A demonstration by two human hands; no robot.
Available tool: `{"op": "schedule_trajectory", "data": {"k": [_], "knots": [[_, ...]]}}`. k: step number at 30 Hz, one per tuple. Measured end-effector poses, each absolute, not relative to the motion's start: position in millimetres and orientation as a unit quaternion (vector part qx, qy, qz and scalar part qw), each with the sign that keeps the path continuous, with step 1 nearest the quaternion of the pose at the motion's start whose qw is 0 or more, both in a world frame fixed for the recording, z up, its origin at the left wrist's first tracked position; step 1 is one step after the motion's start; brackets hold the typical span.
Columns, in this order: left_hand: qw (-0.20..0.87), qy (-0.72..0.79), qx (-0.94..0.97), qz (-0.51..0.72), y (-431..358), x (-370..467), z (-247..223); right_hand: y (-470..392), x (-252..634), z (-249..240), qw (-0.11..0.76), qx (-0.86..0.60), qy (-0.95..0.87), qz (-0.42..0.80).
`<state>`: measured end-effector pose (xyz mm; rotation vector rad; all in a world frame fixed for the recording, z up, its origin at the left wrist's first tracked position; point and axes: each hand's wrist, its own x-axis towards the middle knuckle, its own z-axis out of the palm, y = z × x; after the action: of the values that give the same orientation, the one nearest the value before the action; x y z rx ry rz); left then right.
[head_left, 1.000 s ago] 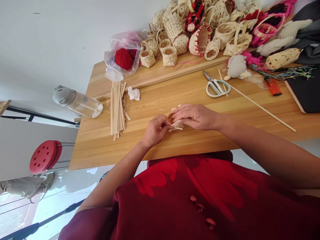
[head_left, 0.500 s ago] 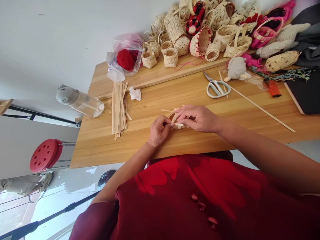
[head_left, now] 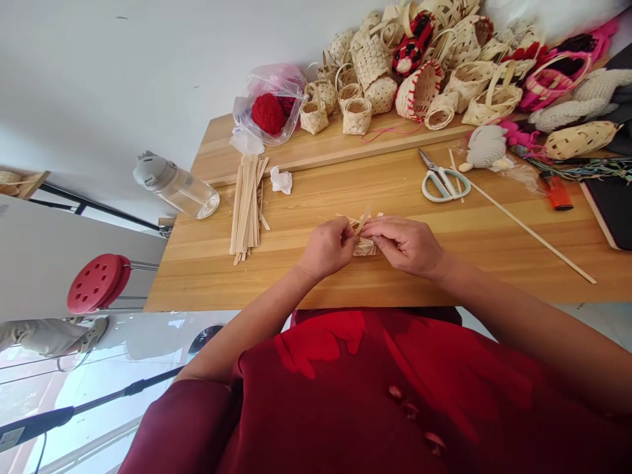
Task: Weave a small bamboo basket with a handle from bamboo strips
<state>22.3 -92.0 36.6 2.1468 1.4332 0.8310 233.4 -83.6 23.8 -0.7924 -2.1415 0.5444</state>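
A small woven piece of pale strips [head_left: 365, 247] rests on the wooden table [head_left: 207, 276] between my hands, near the front edge. My left hand [head_left: 329, 247] is closed, its thumb and fingers pinching a thin strip [head_left: 363, 220] that sticks up from the piece. On the other side, my right hand [head_left: 405, 245] grips the rim of the woven piece, thumb in front and fingers behind. My fingers hide part of the weave.
Loose strips [head_left: 248, 210] lie at the left beside crumpled tissue [head_left: 281, 180] and a bottle [head_left: 178, 185]. Scissors [head_left: 443, 181], a long thin stick [head_left: 533, 234] and an orange lighter [head_left: 556, 191] lie right. Small baskets [head_left: 357, 116] crowd the back.
The view has shifted, so the table things sit further right. The strip in my left hand now points upward, and my left hand is turned more over the woven piece.
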Motion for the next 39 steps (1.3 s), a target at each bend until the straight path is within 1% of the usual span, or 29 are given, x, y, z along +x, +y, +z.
{"op": "schedule_trajectory", "data": {"k": [4,12,15,21,24,28,34,36,39], "knots": [[0.205,0.542,0.775,0.253,-87.2,31.7,45.5,-86.4,236.1,24.4,0.373,-0.337,-0.838,0.213],[0.174,0.587,0.776,0.150,-79.9,41.7,60.0,-90.3,234.6,17.6,0.387,-0.299,-0.852,0.187],[0.159,0.579,0.790,0.126,-82.7,44.1,62.6,-91.7,234.3,13.8,0.384,-0.281,-0.861,0.180],[0.127,0.554,0.822,0.048,-77.8,45.8,70.3,-85.4,230.7,14.3,0.358,-0.260,-0.888,0.124],[0.153,0.505,0.849,0.022,-70.9,36.1,74.9,-82.7,229.8,13.5,0.358,-0.260,-0.888,0.126],[0.245,0.420,0.873,0.040,-67.8,15.3,75.3,-81.5,229.2,10.2,0.383,-0.253,-0.877,0.140],[0.345,0.465,0.805,0.132,-71.5,6.0,72.1,-80.8,227.8,12.6,0.405,-0.262,-0.857,0.184],[0.352,0.469,0.798,0.143,-71.3,8.5,72.8,-80.6,227.7,14.9,0.411,-0.261,-0.852,0.193],[0.323,0.462,0.814,0.142,-69.6,13.0,72.7,-79.0,227.4,18.0,0.409,-0.262,-0.850,0.205]]}}
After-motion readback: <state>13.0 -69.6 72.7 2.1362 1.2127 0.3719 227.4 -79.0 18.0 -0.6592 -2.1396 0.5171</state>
